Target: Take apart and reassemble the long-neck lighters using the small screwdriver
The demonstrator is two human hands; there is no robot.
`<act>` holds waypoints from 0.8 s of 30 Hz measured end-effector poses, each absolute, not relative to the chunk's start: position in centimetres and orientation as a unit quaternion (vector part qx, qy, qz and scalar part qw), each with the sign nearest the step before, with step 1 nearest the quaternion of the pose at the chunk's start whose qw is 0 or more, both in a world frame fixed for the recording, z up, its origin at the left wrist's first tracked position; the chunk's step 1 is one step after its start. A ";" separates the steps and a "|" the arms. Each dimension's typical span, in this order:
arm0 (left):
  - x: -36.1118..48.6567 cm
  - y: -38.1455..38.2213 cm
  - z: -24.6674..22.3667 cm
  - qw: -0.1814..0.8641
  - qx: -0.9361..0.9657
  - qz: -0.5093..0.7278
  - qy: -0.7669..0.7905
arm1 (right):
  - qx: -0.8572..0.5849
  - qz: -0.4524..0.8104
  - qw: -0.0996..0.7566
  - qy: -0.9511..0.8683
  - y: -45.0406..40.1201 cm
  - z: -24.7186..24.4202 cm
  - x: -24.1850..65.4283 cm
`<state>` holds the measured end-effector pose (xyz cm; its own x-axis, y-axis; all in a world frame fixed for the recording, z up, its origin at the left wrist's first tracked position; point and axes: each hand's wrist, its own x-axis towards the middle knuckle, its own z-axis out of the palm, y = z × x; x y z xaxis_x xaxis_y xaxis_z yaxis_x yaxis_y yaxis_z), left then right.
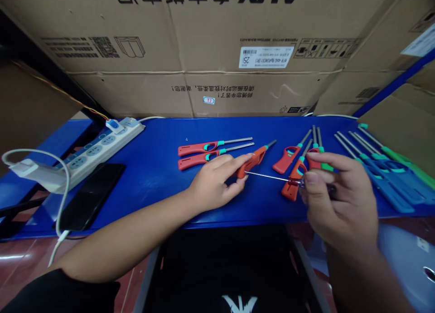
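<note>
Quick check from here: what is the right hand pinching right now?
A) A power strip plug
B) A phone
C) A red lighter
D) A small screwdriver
D: the right hand pinches a small screwdriver, its thin shaft pointing toward the red lighter under the left hand.

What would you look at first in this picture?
The two hands in the middle catch the eye first: the right hand holds a thin screwdriver, and the left hand touches a red utility lighter. More red lighters lie on the blue table, and blue lighters crowd the right side.
</note>
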<state>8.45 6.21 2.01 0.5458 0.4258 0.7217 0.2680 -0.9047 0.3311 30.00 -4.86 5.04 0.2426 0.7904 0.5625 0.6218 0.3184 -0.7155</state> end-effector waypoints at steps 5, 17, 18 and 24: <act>8.4 6.3 2.0 0.107 0.865 0.442 0.211 | -0.511 0.088 0.530 -0.672 -4.6 4.7 30.5; 8.4 6.2 1.8 0.102 0.874 0.426 0.212 | -0.533 0.070 0.503 -0.677 -5.0 4.1 30.7; 8.5 6.2 1.8 0.099 0.876 0.425 0.207 | -0.554 0.056 0.493 -0.669 -5.0 4.0 30.8; 8.5 6.2 1.8 0.099 0.880 0.417 0.203 | -0.491 0.061 0.524 -0.694 -4.9 4.1 30.9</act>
<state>8.50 6.23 1.80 0.5688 0.4401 0.6948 0.2753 -0.8979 0.3434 30.86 -4.93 4.11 0.0304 0.7447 0.6667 0.6166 0.5110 -0.5989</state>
